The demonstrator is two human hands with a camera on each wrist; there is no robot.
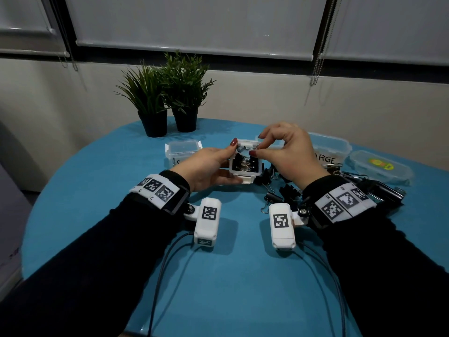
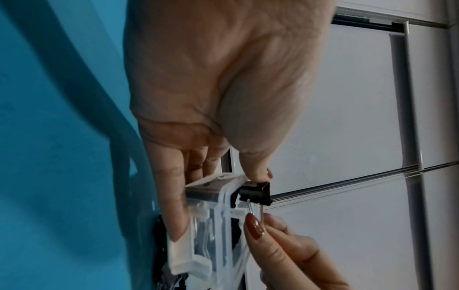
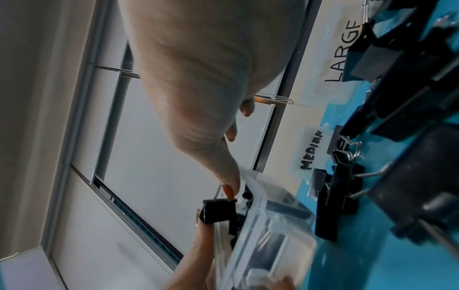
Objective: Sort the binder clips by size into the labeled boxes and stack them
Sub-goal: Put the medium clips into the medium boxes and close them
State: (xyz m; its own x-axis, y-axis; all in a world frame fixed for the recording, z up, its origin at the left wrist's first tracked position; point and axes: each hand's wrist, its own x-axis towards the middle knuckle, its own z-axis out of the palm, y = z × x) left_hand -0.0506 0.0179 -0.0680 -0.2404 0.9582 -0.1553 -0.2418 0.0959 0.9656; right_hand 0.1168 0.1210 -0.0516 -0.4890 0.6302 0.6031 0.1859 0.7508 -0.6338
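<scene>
While our left hand (image 1: 209, 166) grips the small clear box (image 1: 246, 166) w/ fingers curled round it, just above the blue table (image 1: 97, 190), our right hand (image 1: 289, 152) pinches a black clip (image 2: 255, 193) by its wire handles, thumb & finger tight together, at the box's open top. More clips (image 1: 279, 190) lie nearby.

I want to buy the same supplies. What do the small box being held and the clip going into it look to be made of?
The small box looks like clear, slightly frosted plastic with white latches: the clips inside show through its walls. The clip seems to be black-coated sheet metal, folded, with bare silvery wire handles, which the right hand pinches.
</scene>
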